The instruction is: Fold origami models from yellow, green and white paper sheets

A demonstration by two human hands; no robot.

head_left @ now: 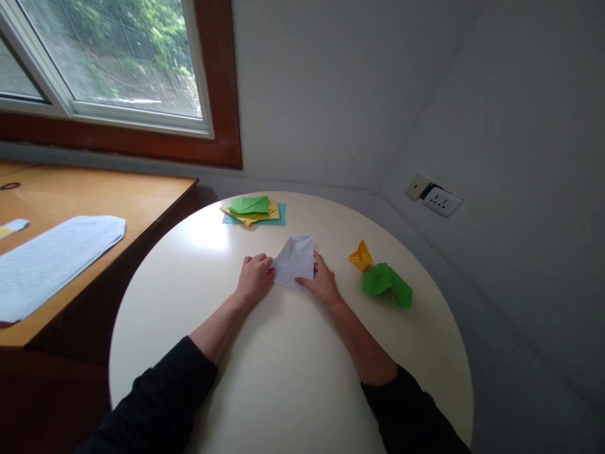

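Note:
A partly folded sheet of white paper (296,258) lies on the round cream table (283,378). My left hand (254,277) pinches its left corner against the tabletop. Against the sheet's near right edge presses my right hand (323,282), fingers on the paper. Both forearms reach in from the bottom in dark sleeves. The fold under my fingers is hidden.
A stack of green, yellow and blue paper sheets (254,211) lies at the table's far side. A folded yellow shape (361,255) and a folded green one (386,284) sit right of my hands. A wooden desk (94,202) with printed sheets (47,258) stands left, under a window.

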